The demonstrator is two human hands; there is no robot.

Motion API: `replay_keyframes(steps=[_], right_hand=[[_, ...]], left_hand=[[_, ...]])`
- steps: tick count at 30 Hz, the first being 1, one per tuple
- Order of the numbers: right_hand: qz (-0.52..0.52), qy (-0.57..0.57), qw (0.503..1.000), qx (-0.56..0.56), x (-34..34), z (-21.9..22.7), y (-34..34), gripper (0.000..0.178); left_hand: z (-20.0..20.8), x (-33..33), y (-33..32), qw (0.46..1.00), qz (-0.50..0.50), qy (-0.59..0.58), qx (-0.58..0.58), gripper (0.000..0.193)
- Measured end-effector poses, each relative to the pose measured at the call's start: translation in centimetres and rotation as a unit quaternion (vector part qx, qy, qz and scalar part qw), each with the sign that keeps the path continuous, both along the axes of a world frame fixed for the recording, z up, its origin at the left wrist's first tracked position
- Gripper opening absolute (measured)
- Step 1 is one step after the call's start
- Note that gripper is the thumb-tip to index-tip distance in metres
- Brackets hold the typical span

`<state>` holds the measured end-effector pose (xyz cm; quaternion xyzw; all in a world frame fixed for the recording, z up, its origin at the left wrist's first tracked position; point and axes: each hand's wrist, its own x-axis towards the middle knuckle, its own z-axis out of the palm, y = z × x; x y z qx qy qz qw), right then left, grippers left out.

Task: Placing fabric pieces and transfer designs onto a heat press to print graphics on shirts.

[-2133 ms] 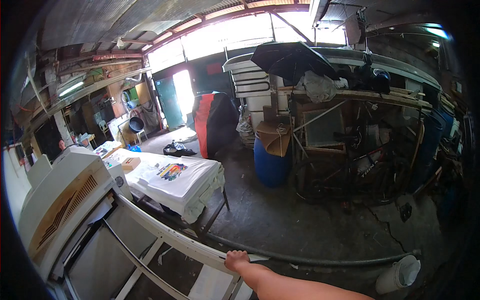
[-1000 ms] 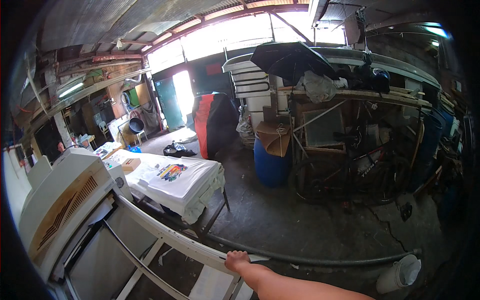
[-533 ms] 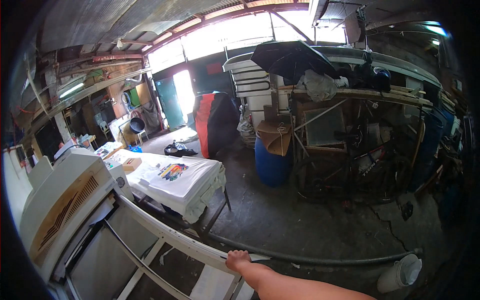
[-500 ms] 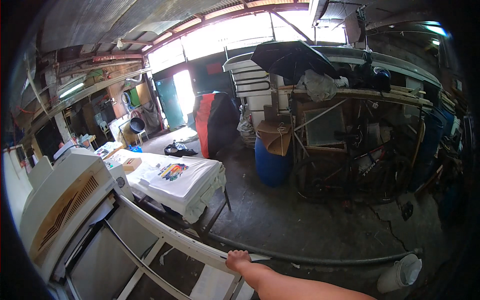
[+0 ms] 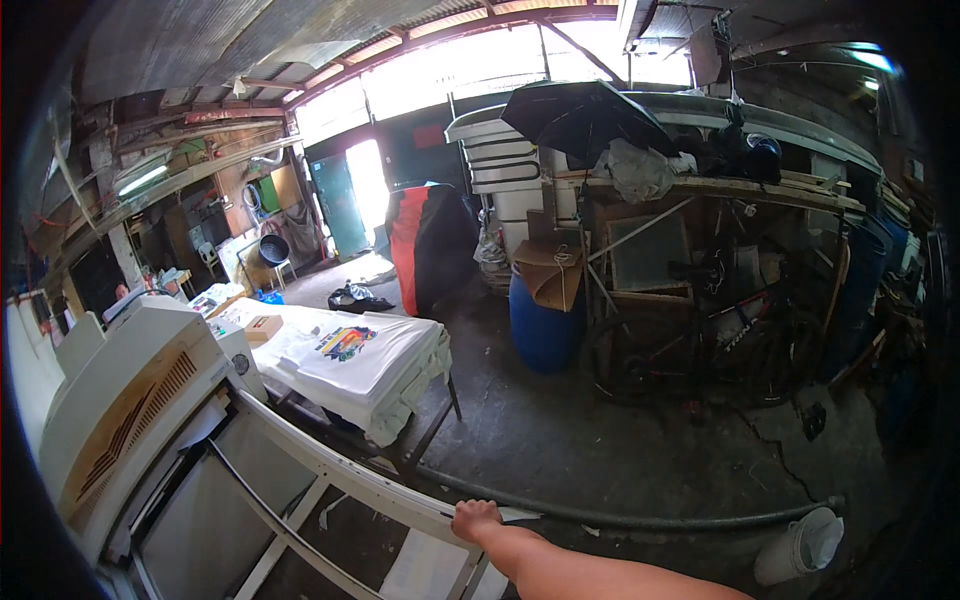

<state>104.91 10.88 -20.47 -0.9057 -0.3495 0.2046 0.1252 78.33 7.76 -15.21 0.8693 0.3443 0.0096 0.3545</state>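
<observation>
1. Head view: one right hand (image 5: 476,521), its fingers (image 5: 462,512) bent closely over one pale rail (image 5: 345,465) and closed on its edge; the thumb is hidden. Compared with two seconds ago, the hold and the spot on the rail are the same.
2. The left hand lies outside the frame, so I cannot tell how its fingers stand.
3. Held at its near end, the rail runs from under the fingers away to the left, reaching one pale machine (image 5: 190,330) with a brown, slatted panel; neither has visibly shifted.
4. Just below the fingers, one white sheet (image 5: 425,565) shows through the framework.
5. Just beyond the fingers, one long dark pipe (image 5: 640,522) lies on the floor, its right end close behind one white bucket (image 5: 785,557).
6. Farther off, beyond the fingers and to their left, one cloth-covered table (image 5: 410,385) bears white fabric with one multicoloured print (image 5: 347,343), plus one small cardboard box (image 5: 264,328).
7. Well beyond the fingers, slightly right, stands one blue drum (image 5: 540,330); farther right, one bicycle (image 5: 735,330) and, higher, one open black umbrella (image 5: 585,118).
8. Far left of the fingers, past the machine, one change: a person's head, visible two seconds ago, can hardly be made out.
</observation>
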Motion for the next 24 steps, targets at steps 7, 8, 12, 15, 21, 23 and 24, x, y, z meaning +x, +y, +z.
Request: replay_keyframes(steps=[7,8,12,15,21,23,24], right_hand=[[-0.001,0.002,1.000,0.005,-0.1,0.3,0.0,0.036],[0.002,0.006,1.000,0.002,-0.1,0.3,0.0,0.036],[0.002,-0.002,1.000,0.012,-0.1,0.2,0.0,0.036],[0.006,0.000,1.000,0.004,-0.2,0.5,-0.1,0.036],[0.009,0.010,1.000,-0.005,-0.2,1.0,-0.1,0.036],[0.002,0.006,1.000,-0.001,-0.1,0.6,-0.1,0.036],[-0.003,0.002,1.000,0.002,-0.1,0.4,-0.1,0.037]], left_hand=[[-0.3,-0.4,-0.2,0.999,0.000,-0.022,0.026,0.036],[-0.8,-0.4,0.0,0.999,0.001,-0.022,0.026,0.036],[-1.8,-0.4,0.5,1.000,0.007,0.002,0.013,0.039],[-1.1,-0.2,0.4,1.000,-0.001,0.026,0.008,0.040],[-1.6,-0.5,0.5,1.000,-0.004,0.013,0.013,0.041],[-1.0,-0.2,0.3,1.000,-0.019,0.009,0.015,0.041],[-0.8,-0.1,0.2,1.000,-0.015,0.007,0.015,0.040]])
